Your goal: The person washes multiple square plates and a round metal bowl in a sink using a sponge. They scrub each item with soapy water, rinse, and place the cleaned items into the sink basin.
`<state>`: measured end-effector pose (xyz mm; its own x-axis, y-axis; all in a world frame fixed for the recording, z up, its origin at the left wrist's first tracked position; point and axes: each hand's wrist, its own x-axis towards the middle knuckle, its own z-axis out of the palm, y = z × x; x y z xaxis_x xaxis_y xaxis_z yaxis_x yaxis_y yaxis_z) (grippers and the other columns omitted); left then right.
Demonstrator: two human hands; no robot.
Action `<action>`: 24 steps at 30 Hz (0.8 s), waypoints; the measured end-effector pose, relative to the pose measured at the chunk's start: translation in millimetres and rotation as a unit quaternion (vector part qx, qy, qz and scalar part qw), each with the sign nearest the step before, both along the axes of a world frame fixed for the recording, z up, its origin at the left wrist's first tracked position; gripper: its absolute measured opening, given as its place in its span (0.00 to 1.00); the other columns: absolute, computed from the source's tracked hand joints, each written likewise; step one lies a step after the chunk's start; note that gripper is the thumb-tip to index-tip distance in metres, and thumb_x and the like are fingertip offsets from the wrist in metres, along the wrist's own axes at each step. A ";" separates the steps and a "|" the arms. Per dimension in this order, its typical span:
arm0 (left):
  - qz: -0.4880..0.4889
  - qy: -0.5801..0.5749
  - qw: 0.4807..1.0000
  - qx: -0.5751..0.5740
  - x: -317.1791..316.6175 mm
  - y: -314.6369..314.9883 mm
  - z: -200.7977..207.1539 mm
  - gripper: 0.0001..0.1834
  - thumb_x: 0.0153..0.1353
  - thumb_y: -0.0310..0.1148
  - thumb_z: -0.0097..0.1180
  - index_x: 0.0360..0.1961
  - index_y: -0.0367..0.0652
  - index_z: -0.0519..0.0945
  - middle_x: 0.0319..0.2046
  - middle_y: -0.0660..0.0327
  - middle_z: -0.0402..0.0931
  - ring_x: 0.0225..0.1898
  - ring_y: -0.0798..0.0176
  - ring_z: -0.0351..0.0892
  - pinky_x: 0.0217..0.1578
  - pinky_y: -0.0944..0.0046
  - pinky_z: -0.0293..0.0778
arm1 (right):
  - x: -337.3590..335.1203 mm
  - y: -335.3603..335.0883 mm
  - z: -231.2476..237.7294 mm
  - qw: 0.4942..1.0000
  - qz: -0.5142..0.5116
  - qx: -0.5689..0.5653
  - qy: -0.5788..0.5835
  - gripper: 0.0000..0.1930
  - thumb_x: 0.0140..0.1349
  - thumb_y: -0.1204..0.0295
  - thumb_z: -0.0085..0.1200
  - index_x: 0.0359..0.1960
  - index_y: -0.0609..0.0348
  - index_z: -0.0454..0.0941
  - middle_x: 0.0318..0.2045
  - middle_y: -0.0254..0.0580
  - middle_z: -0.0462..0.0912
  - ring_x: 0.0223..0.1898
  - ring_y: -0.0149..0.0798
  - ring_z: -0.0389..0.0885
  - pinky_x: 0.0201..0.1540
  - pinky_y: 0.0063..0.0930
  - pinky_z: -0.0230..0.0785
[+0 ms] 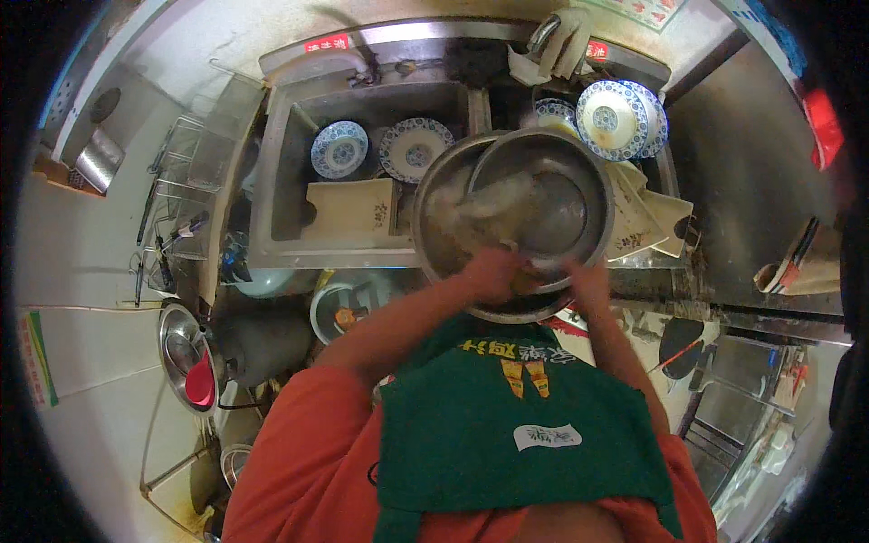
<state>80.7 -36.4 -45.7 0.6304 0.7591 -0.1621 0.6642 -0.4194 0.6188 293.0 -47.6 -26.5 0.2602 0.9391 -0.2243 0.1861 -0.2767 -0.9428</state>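
The inner steel basin (593,204) rests inside the outer steel basin (441,249), centre of frame. The right hand (590,282) grips the inner rim, lower right. The left hand (494,274) adjoins the near rim; blur obscures its grip, apparently curled.

Overlapping metal basins (558,213) at the sink (330,258)

The left hand (495,274), blurred, reaches over their near rim; the right hand (589,281) is at the rim farther right. Blue-and-white plates (339,149) and a beige tray (346,208) lie in the left compartment (385,101).
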 end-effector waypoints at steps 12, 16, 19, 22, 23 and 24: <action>-0.031 0.019 0.999 0.000 -9.1 5.1 5.2 0.19 0.59 0.38 0.61 0.53 0.53 0.80 0.46 0.53 0.81 0.49 0.44 0.81 0.49 0.45 0.77 | -7.8 8.0 42.3 0.992 0.053 0.020 -0.109 0.27 0.59 0.72 0.56 0.61 0.68 0.67 0.48 0.51 0.82 0.45 0.50 0.83 0.46 0.41 0.78; 0.057 -0.052 0.992 -0.102 4.6 -6.6 9.0 0.20 0.60 0.41 0.61 0.54 0.53 0.81 0.47 0.51 0.81 0.47 0.44 0.82 0.47 0.43 0.77 | -17.2 5.5 35.0 0.998 0.015 -0.051 0.020 0.27 0.59 0.73 0.55 0.61 0.67 0.68 0.49 0.51 0.81 0.47 0.49 0.82 0.48 0.39 0.77; 0.023 -0.016 0.998 -0.059 -12.9 2.5 10.8 0.20 0.59 0.43 0.61 0.53 0.53 0.81 0.48 0.50 0.81 0.46 0.42 0.83 0.46 0.42 0.77 | 25.5 28.5 59.0 0.979 0.056 -0.192 0.028 0.22 0.57 0.73 0.54 0.54 0.66 0.73 0.37 0.51 0.84 0.25 0.46 0.84 0.20 0.34 0.75; -0.031 0.073 0.997 0.005 -17.8 14.1 15.1 0.21 0.58 0.43 0.61 0.53 0.52 0.81 0.47 0.50 0.81 0.45 0.40 0.83 0.46 0.41 0.77 | 42.9 31.4 47.1 0.989 0.097 -0.082 0.081 0.22 0.57 0.71 0.55 0.53 0.64 0.74 0.35 0.51 0.84 0.23 0.44 0.83 0.17 0.33 0.74; -0.025 0.060 0.998 -0.028 -13.4 13.9 17.3 0.21 0.58 0.43 0.61 0.52 0.52 0.81 0.47 0.50 0.81 0.45 0.40 0.83 0.46 0.40 0.77 | 35.9 25.2 31.9 0.996 0.070 -0.057 0.024 0.21 0.57 0.71 0.55 0.53 0.64 0.74 0.35 0.50 0.83 0.23 0.44 0.83 0.18 0.33 0.74; -0.016 0.048 0.997 -0.059 -4.3 10.1 20.0 0.20 0.58 0.42 0.61 0.52 0.52 0.81 0.47 0.50 0.81 0.45 0.40 0.83 0.46 0.40 0.77 | 13.5 10.9 7.0 0.995 0.043 0.044 -0.081 0.21 0.57 0.70 0.55 0.53 0.64 0.74 0.35 0.50 0.83 0.23 0.44 0.83 0.18 0.34 0.74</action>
